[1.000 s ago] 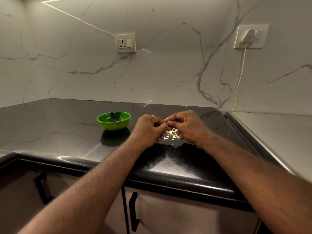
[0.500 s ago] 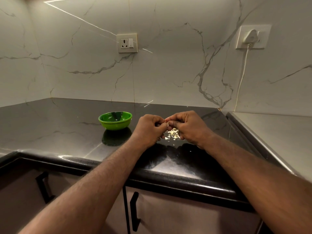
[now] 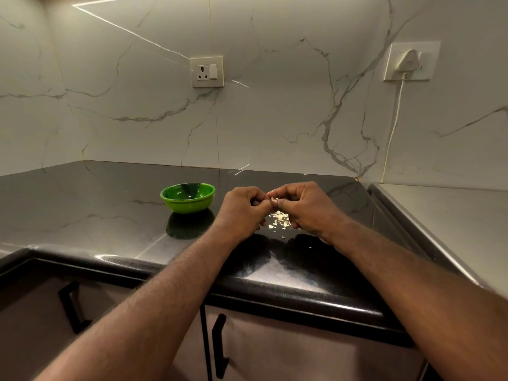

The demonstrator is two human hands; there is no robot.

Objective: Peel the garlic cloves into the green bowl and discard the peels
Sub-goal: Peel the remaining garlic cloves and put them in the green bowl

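Above the surface (image 3: 96,213), toward its right edge, the left hand (image 3: 242,213) and right hand (image 3: 305,207) both pinch one garlic clove (image 3: 274,199); its long axis cannot be told; the green bowl (image 3: 188,204) stands toward the left edge, nearer the left hand; peels (image 3: 279,219) lie beneath.

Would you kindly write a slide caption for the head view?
Left hand and right hand pinch a garlic clove over peels beside the green bowl.

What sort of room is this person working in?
Probably a home kitchen: a dark stone counter over cabinets, a wall socket on marble-look tiles, and a left hand and right hand pinching a garlic clove above peels, beside a green bowl.
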